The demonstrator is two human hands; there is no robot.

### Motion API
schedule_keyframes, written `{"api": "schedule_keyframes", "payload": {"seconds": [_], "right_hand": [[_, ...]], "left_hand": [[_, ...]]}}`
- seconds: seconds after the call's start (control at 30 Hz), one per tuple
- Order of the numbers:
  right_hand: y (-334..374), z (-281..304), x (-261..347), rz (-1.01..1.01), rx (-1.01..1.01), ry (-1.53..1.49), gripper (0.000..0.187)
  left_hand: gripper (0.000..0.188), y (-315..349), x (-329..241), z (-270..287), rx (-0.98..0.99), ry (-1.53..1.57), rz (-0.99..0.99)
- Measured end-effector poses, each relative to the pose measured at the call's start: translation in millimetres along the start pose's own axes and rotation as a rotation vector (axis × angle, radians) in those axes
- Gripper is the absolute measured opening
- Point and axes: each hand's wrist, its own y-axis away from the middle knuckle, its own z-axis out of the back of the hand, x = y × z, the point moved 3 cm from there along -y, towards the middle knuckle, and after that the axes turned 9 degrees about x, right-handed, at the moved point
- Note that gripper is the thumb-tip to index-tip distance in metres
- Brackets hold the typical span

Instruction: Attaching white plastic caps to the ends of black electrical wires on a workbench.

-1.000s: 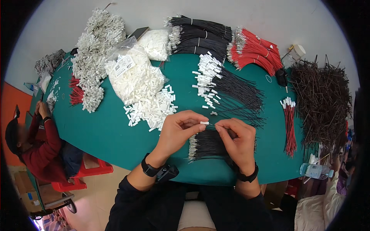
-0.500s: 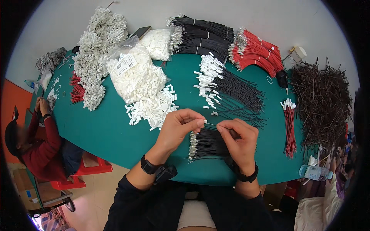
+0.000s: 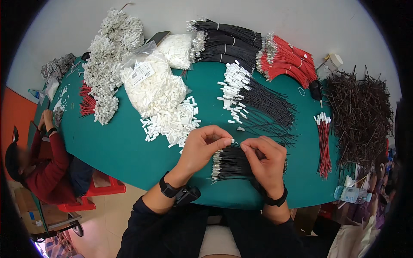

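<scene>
Between its thumb and forefinger my left hand [image 3: 202,148] pinches a small white connector housing [image 3: 232,141]. My right hand [image 3: 266,159] pinches a thin black wire close to its metal end, and that end points at the housing. Wire tip and housing meet or nearly meet; whether the tip is inside I cannot tell. Under my hands lies a row of black wires [image 3: 234,165] with metal terminals at their left ends. Beyond them is a heap of black wires with white housings on their ends [image 3: 269,101].
Loose white housings [image 3: 172,124] spill from a clear plastic bag [image 3: 150,88] at left. Black wire bundles [image 3: 232,41] and red ones [image 3: 288,60] lie at the back. Right are red wires with white housings [image 3: 323,144], a dark tangled pile [image 3: 359,118] and a bottle [image 3: 352,194]. Another person [image 3: 47,163] sits left.
The wire end and the white housing have come closer together. My left hand has shifted slightly right and nearer to me; my right hand has moved slightly left.
</scene>
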Motion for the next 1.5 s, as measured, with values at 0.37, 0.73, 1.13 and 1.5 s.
{"api": "schedule_keyframes", "payload": {"seconds": [0.37, 0.73, 1.13, 1.5], "right_hand": [[-0.4, -7.2, 2.2, 0.034, -0.017, 0.056, 0.007], [-4.0, 8.4, -13.9, -0.079, 0.098, 0.044, 0.01], [6.4, -20.4, -19.5, 0.006, 0.58, 0.325, 0.022], [5.6, -22.5, -19.7, 0.061, 0.493, 0.288, 0.009]], "left_hand": [[0.008, 2.3, 7.4, -11.6, -0.003, 0.061, -0.02], [0.016, -3.0, 8.5, 1.0, -0.016, -0.017, 0.018], [0.017, 59.9, -39.1, 49.6, -0.111, -1.213, -0.046], [0.014, 70.7, -9.9, 49.2, -0.258, -1.322, -0.02]]}}
